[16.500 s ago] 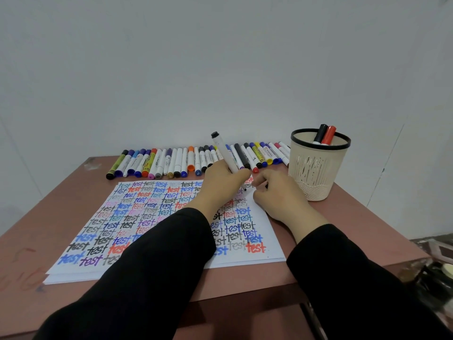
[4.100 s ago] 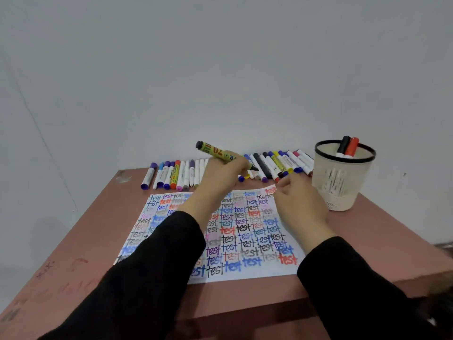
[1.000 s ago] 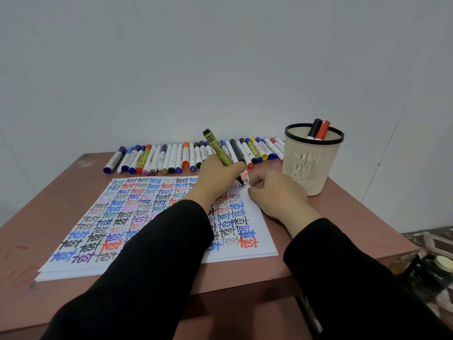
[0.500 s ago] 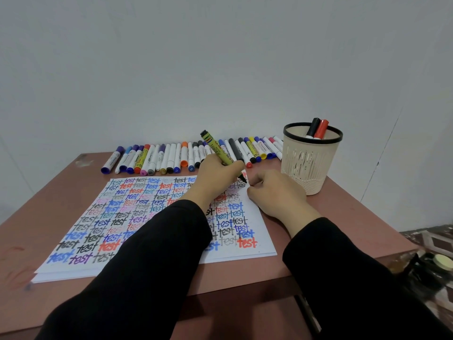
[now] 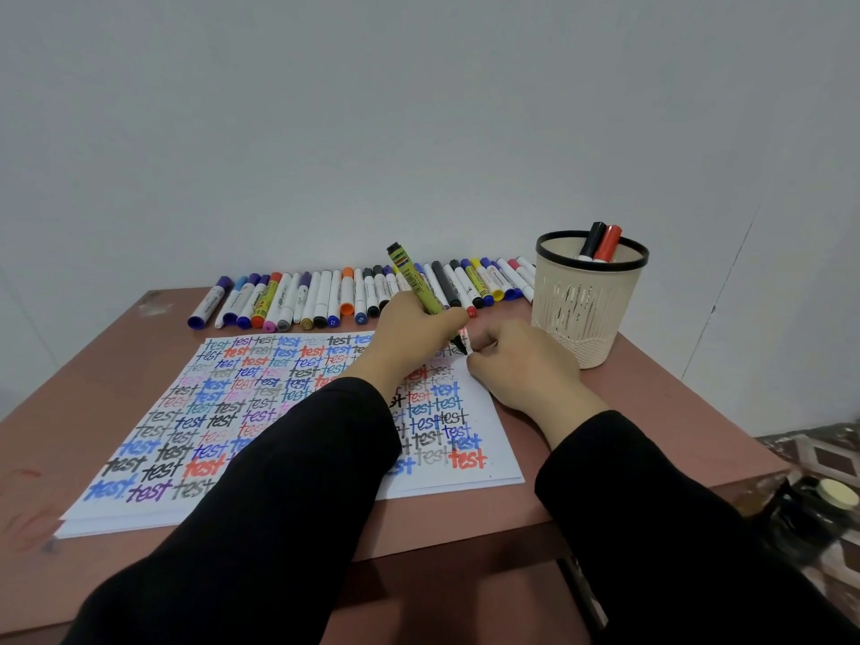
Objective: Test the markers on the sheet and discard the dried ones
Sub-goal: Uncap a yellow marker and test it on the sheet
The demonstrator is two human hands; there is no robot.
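Observation:
My left hand (image 5: 414,325) grips an olive-green marker (image 5: 415,281), uncapped, with its black tip touching the top right of the white sheet (image 5: 493,439). The sheet is covered with the word "test" in many colours. My right hand (image 5: 521,365) rests on the sheet's right edge just beside the tip, fingers curled under; anything inside them is hidden. A row of several capped markers (image 5: 321,295) lies along the table's back edge. A beige mesh cup (image 5: 581,309) at the back right holds a black marker (image 5: 592,240) and a red marker (image 5: 609,242).
The brown table (image 5: 651,435) stands against a plain grey wall. Its right edge drops to a patterned floor with dark clutter (image 5: 819,500). Bare tabletop shows left of the sheet and between the sheet and the cup.
Over the last second the left hand has kept the olive marker on the sheet's top right corner with small writing moves. The right hand has stayed beside it.

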